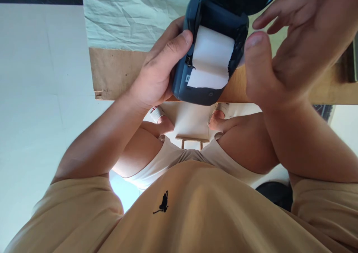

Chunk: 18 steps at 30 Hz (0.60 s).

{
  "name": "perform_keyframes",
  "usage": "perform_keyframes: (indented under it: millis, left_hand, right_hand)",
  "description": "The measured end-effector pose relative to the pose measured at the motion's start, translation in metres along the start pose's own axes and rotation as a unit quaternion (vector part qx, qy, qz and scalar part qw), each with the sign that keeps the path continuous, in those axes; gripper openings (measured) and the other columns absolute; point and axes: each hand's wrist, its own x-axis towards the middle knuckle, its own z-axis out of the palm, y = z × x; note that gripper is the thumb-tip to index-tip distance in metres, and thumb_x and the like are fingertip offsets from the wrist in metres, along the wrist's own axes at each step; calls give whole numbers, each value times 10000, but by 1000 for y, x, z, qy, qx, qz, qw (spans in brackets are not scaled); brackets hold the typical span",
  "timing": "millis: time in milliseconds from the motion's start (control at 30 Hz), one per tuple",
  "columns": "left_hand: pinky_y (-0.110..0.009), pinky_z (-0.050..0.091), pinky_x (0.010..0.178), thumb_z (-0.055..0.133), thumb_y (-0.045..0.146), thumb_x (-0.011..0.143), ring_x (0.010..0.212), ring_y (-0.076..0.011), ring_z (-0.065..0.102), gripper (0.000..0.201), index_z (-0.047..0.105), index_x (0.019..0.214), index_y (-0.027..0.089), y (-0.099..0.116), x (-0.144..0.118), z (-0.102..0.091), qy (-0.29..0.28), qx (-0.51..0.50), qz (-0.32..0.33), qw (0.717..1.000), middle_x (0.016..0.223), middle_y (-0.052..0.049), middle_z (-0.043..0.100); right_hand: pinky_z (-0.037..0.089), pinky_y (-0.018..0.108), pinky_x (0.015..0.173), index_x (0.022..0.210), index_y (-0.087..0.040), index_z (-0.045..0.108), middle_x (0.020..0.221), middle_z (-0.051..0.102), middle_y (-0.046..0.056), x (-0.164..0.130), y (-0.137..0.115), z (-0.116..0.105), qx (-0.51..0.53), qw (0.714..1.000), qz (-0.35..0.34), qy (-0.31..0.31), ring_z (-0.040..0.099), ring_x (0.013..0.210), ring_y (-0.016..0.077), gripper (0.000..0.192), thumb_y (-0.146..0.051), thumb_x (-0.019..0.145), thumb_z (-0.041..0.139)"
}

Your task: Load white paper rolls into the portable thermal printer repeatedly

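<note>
My left hand (pixel 156 74) is gripping the small printer (pixel 208 55) at the bench (pixel 117 72) edge, fingers wrapped around it; my right hand (pixel 282 47) is hovering beside, fingers spread. Paper roll (pixel 211 57) is sitting exposed; a tilt could be tipping it out.

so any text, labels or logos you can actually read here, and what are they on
No readable words or numbers.
Small white label on the dark blue printer, beside the paper roll: a cut-off mark, unreadable.
Black embroidered figure logo on the tan shirt: no lettering.
Left hand holds the printer.

Wooden table (pixel 117 72) — crumpled white sheet (pixel 125 18)
</note>
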Motion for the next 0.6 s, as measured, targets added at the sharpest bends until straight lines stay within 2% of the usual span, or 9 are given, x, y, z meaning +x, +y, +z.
perform_keyframes:
  millis: [100, 233, 433, 600]
  left_hand:
    - [-252, 397, 632, 391, 220, 785, 723, -131, 501, 194, 567, 860, 256, -1, 0, 1, 2, -11, 10, 1000, 735, -16, 536]
    - [-251, 393, 605, 398, 225, 785, 703, -128, 503, 202, 585, 862, 238, -1, 0, 2, 0, -4, 19, 1000, 729, -23, 535]
    - [-252, 395, 594, 349, 219, 804, 713, -130, 505, 237, 581, 838, 187, -1, 0, 2, -9, 27, 36, 999, 731, -41, 500]
    - [-236, 393, 602, 353, 216, 810, 703, -118, 476, 228, 576, 855, 198, -1, 0, 1, -16, 23, 27, 999, 721, -36, 502]
  right_hand:
    - [374, 201, 738, 934, -104, 535, 895, 497, -9, 0, -7, 0, -106, 989, -83, -61, 468, 806, 30, 307, -316, 769, 387]
    - [365, 218, 826, 916, -121, 520, 853, 486, -4, 1, -13, -2, -185, 968, -132, -109, 460, 866, 53, 277, -304, 774, 369]
    - [374, 236, 841, 902, -164, 524, 777, 449, -8, 0, -7, -1, -219, 959, -133, -118, 448, 837, 65, 273, -347, 766, 375]
    - [377, 263, 855, 915, -183, 513, 771, 467, -7, 0, -6, 0, -227, 959, -111, -124, 453, 826, 76, 280, -377, 766, 377]
